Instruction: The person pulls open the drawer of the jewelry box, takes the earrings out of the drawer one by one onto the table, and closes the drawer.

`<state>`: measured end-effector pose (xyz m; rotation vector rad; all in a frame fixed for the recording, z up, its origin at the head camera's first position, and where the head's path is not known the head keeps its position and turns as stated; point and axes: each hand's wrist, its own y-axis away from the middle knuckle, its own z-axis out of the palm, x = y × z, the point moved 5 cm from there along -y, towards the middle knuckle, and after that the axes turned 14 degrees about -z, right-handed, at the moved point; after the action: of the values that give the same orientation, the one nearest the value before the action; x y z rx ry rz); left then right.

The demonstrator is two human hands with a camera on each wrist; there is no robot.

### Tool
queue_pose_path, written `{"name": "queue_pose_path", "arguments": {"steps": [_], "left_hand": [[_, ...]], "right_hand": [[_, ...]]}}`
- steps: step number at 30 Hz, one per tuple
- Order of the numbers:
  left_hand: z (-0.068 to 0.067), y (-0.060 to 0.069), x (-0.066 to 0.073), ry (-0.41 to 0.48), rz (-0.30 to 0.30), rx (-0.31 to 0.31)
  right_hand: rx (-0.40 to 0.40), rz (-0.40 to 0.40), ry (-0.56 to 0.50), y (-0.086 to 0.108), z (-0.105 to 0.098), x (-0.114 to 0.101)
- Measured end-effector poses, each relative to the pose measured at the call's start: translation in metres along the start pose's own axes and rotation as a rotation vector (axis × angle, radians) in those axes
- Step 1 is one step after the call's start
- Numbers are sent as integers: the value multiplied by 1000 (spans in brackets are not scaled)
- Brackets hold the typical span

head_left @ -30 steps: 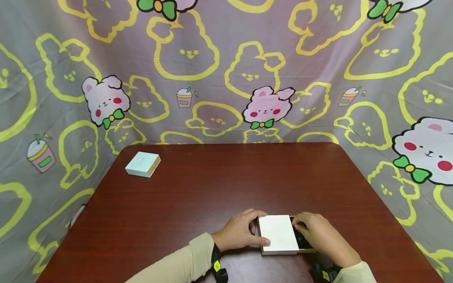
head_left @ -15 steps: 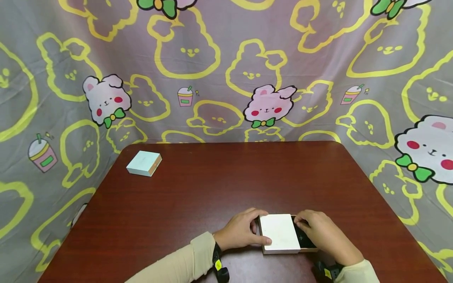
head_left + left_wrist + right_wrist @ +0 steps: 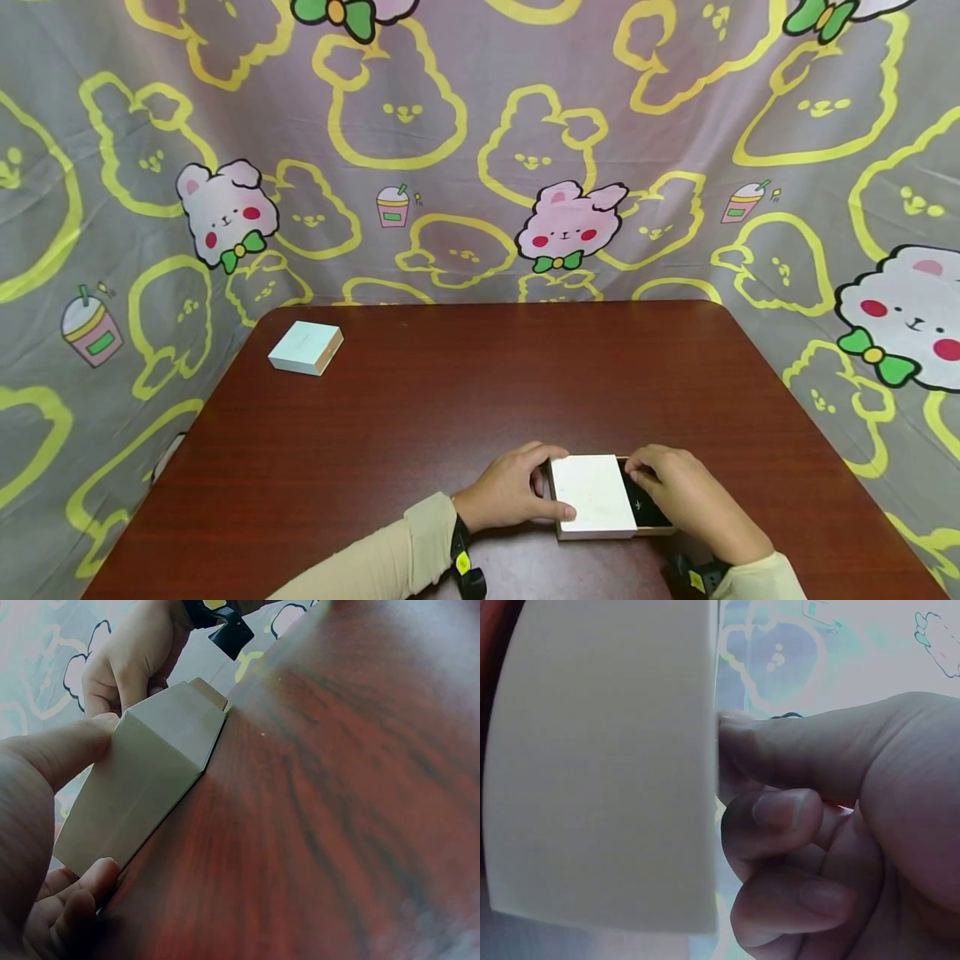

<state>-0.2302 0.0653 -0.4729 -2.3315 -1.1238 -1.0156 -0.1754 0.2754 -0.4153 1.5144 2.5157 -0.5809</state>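
Observation:
A white sleeve-style box (image 3: 592, 496) lies near the table's front. Its inner tray (image 3: 654, 531) is partly out on the right and shows a black insert (image 3: 651, 510) with a small pale mark or item on it, too small to identify. My left hand (image 3: 510, 490) grips the sleeve's left end, thumb on top; in the left wrist view the thumb and curled fingers hold the white sleeve (image 3: 124, 795). My right hand (image 3: 678, 492) reaches into the tray's far part. In the right wrist view the right hand (image 3: 817, 817) has curled fingers; whatever its thumb and index finger touch is hidden.
A pale blue box (image 3: 303, 347) stands at the table's far left corner. The dark red-brown table (image 3: 480, 375) has a grey patterned cloth (image 3: 450, 150) behind it and along both sides.
The camera view shifts slightly. Both hands and the box stay in nearly the same place, and the pale mark on the black insert shows more clearly than a second ago.

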Motion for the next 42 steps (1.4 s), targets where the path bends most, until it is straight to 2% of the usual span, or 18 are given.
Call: {"name": "queue_pose_path", "arguments": {"steps": [21, 32, 42], "left_hand": [[0, 0, -1, 10, -11, -12], [-1, 1, 1, 4, -20, -20], [1, 1, -1, 2, -25, -19]], "right_hand": [[72, -6, 15, 4, -6, 5], [32, 40, -9, 6, -6, 9], [67, 30, 21, 5, -5, 11]]}}
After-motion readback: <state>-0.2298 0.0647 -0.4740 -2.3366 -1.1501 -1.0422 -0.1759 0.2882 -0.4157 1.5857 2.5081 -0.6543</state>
